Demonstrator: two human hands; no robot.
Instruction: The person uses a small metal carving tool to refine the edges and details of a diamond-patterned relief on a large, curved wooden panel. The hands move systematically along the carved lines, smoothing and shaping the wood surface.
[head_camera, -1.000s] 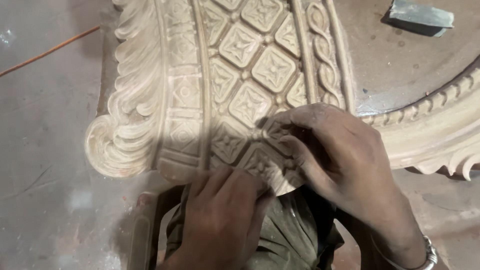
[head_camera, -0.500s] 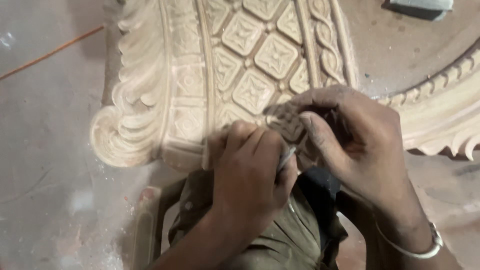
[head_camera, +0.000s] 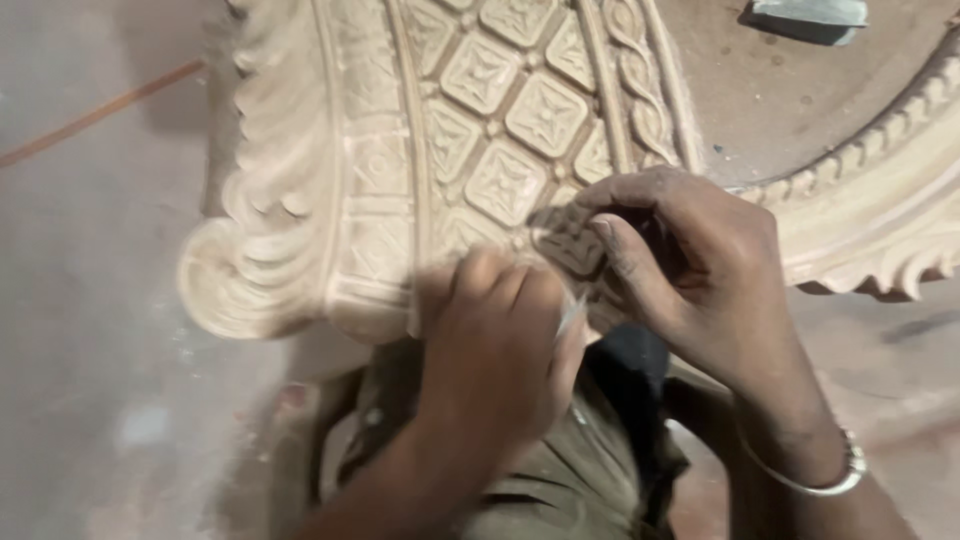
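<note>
A pale carved wooden panel (head_camera: 480, 130) with diamond flower squares, a rope band and a leafy scroll edge lies in front of me, its near end over my lap. My left hand (head_camera: 500, 350) is closed around a thin tool (head_camera: 570, 318) whose light tip shows by the panel's near edge. My right hand (head_camera: 690, 270) rests on the carving beside it, its fingers curled and pressing on the diamond pattern. A metal bangle (head_camera: 810, 480) circles my right wrist.
A second carved wooden piece (head_camera: 880, 200) with a beaded, curved border lies at the right. A grey flat object (head_camera: 810, 15) sits at the top right on the dusty floor. An orange line (head_camera: 90, 115) crosses the floor at the left.
My left hand has moved up from below the panel's edge onto the carving beside my right hand. The view has shifted, so the panel appears slightly lower and to the right.
</note>
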